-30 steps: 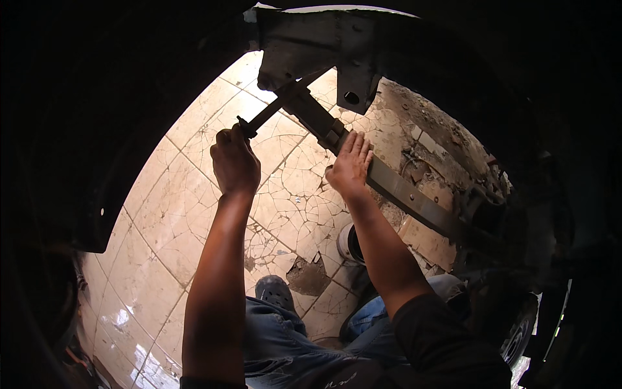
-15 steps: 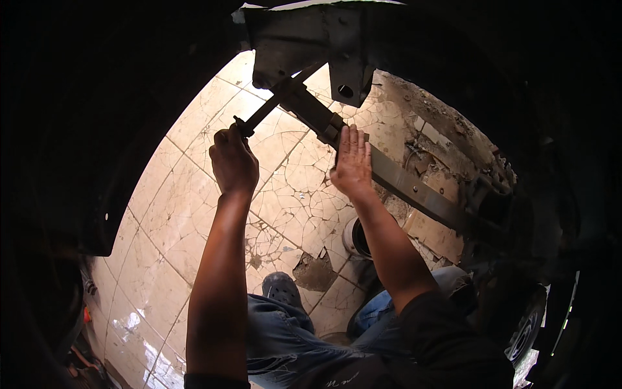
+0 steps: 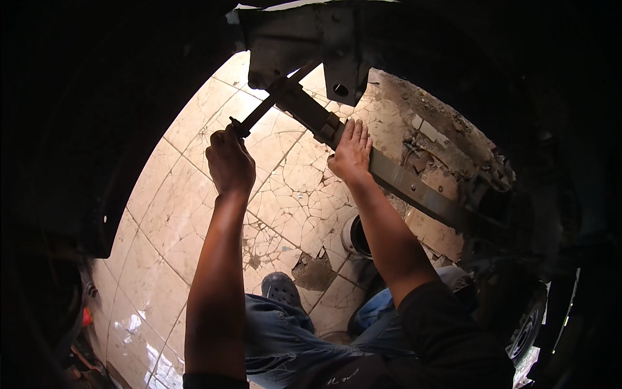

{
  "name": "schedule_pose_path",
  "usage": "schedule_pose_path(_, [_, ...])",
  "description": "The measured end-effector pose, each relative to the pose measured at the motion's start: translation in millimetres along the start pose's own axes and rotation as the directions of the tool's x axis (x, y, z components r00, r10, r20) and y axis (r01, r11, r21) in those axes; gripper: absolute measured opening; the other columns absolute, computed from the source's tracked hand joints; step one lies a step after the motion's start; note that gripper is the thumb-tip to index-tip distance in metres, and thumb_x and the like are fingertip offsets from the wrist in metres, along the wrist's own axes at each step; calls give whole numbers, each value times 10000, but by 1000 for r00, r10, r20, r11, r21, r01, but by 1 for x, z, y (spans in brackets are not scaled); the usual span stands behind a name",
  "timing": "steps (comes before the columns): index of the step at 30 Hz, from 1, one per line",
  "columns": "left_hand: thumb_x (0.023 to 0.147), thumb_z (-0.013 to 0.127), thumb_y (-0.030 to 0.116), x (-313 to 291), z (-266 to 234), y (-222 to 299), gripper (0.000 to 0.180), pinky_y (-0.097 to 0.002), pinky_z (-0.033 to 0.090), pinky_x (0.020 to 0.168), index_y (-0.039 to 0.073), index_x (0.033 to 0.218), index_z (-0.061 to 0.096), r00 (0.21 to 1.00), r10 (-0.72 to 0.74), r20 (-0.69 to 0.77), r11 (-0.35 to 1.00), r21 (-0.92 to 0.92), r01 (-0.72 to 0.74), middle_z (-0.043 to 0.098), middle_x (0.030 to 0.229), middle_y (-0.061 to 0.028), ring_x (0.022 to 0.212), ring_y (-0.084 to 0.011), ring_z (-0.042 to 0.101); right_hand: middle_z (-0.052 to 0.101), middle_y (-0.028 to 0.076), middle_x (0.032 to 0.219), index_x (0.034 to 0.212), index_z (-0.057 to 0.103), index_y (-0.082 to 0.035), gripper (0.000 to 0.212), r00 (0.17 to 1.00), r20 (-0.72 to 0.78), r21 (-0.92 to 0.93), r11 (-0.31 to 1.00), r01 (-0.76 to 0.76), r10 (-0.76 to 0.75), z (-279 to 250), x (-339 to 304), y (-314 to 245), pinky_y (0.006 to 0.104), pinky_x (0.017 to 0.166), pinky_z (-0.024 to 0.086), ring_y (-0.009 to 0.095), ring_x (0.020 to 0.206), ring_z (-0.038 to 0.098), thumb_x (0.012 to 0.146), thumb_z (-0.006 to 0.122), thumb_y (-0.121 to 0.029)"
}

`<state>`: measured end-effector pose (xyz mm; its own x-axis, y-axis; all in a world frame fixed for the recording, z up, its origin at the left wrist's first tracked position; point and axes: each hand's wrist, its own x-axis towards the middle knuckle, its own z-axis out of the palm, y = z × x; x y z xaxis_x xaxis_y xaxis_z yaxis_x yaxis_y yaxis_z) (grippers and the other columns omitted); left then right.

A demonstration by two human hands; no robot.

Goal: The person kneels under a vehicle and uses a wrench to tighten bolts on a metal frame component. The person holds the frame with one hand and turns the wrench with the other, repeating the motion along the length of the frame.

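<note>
Fingers of left hand (image 3: 229,162) grip one wrench (image 3: 267,107); right hand (image 3: 352,152) open on one leaf spring (image 3: 414,188).

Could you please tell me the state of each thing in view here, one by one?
left hand: closed around the tool handle.
tool handle: gripped, angled up into the metal bracket.
right hand: open, flat on the leaf spring.
leaf spring: attached under the bracket, slanting down to the right.
metal bracket: overhead, holed.
floor tiles: cracked, one piece missing.
</note>
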<state>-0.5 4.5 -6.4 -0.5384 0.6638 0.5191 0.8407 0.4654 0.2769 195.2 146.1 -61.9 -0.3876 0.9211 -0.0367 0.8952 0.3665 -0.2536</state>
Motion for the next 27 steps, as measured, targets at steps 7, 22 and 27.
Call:
schedule_pose_path(7, [931, 585, 95, -1, -1, 2, 253, -461, 513, 778, 33, 1176, 575, 1000, -28, 12, 999, -22, 28, 596, 1090, -175, 908, -376, 598, 35, 231, 1622, 1535, -35, 46, 1117, 984, -98, -72, 987, 141, -148, 22, -3, 3, 483, 1220, 42, 379, 1511, 2, 760, 722, -225])
schedule_pose_path(22, [915, 599, 86, 0, -2, 2, 232, -465, 525, 765, 31, 1139, 581, 999, -45, 21, 998, -51, 46, 596, 1091, -181, 928, -386, 598, 55, 235, 1617, 1536, -21, 40, 1094, 998, -13, -7, 998, 63, -64, 3, 8, -4, 491, 1220, 48, 388, 1507, 26, 767, 709, -232])
schedule_pose_path(27, [920, 598, 95, -1, -6, 3, 234, -460, 530, 756, 35, 1145, 578, 998, -56, 36, 996, -70, 58, 597, 1092, -183, 929, -384, 598, 37, 226, 1621, 1536, -27, 36, 1110, 984, -92, -45, 987, 151, -155, 18, -24, -2, 485, 1221, 49, 380, 1509, 23, 749, 716, -208])
